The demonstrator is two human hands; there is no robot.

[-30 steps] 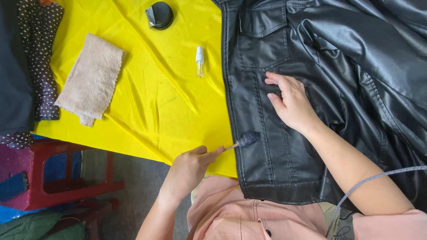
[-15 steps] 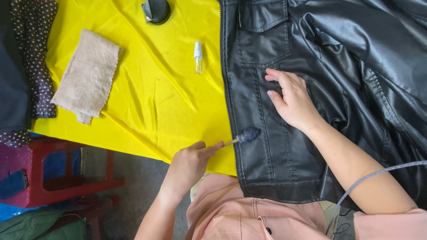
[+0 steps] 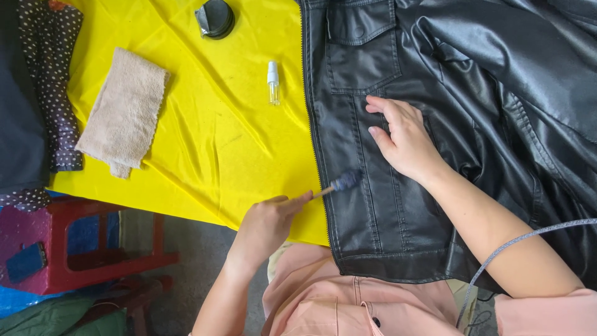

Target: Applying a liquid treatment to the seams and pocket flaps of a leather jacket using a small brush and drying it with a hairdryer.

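Two small containers lie on the yellow surface (image 3: 211,124): a clear spray bottle (image 3: 273,83) with a white cap at about twelve o'clock, and a round black tin (image 3: 216,17) at eleven o'clock by the top edge. No labels, signs or screens show.

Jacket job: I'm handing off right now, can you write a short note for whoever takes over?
Left hand: fingers grip a small brush, its dark head touching the jacket panel beside the zipper edge.
Right hand: flat on the jacket front below the chest pocket, pinning it down.
Things: black jacket spread over the yellow cloth; small spray bottle lying left of the zipper; beige towel farther left; round dark tin at the top edge.
Done: cannot tell how much of the panel is brushed.
Left: probably the rest of the front, then likely a wipe with the towel.
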